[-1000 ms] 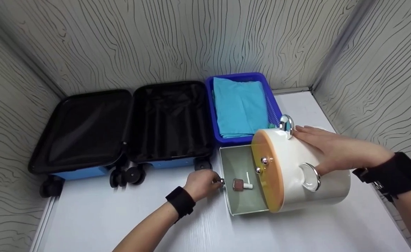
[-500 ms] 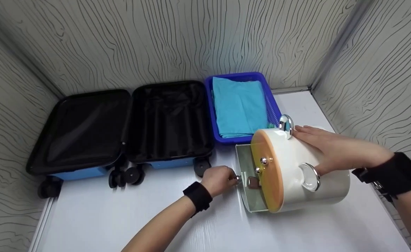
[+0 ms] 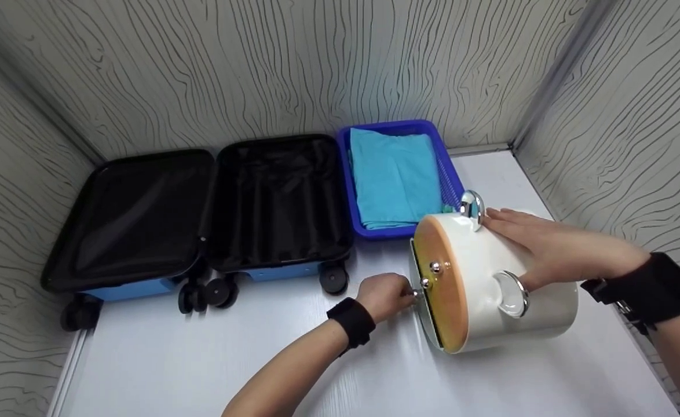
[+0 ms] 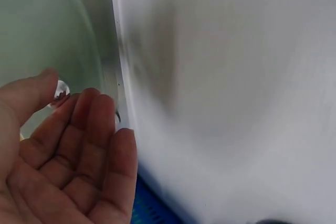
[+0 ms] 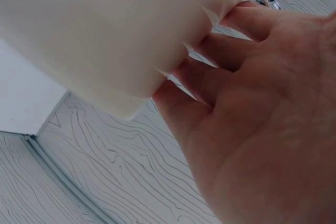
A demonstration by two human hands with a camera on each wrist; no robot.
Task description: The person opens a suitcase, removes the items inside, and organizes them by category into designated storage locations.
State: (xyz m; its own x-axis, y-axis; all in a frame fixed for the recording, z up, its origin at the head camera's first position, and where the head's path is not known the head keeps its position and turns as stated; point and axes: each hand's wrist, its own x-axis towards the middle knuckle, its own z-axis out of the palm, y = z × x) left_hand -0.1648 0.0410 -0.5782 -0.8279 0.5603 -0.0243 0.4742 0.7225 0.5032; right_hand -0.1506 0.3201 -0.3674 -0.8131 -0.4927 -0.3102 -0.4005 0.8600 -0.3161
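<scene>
A white storage box [image 3: 485, 330] with an orange-rimmed front and chrome loop handles stands at the right of the table. Its grey-green drawer [image 4: 47, 30] is pushed in nearly flush, leaving a thin dark gap along the top. My left hand [image 3: 383, 296] pinches the drawer's round silver knob [image 4: 61, 89] between thumb and index finger, the other fingers loosely curved below. Spread flat on the top of the box, my right hand [image 3: 571, 250] rests with straight fingers behind the handles, as the right wrist view also shows. The drawer's inside is hidden.
An open suitcase [image 3: 282, 202] with black lining and blue shell lies at the back left, its wheels towards me. Between it and the box stands a blue basket [image 3: 381, 233] holding folded turquoise cloth [image 3: 398, 174]. Wood-patterned walls [image 3: 293, 69] enclose the table.
My left hand has moved right, pushing the drawer into the box. The nail polish bottle and small white stick inside it have gone out of sight. My right hand has stayed put.
</scene>
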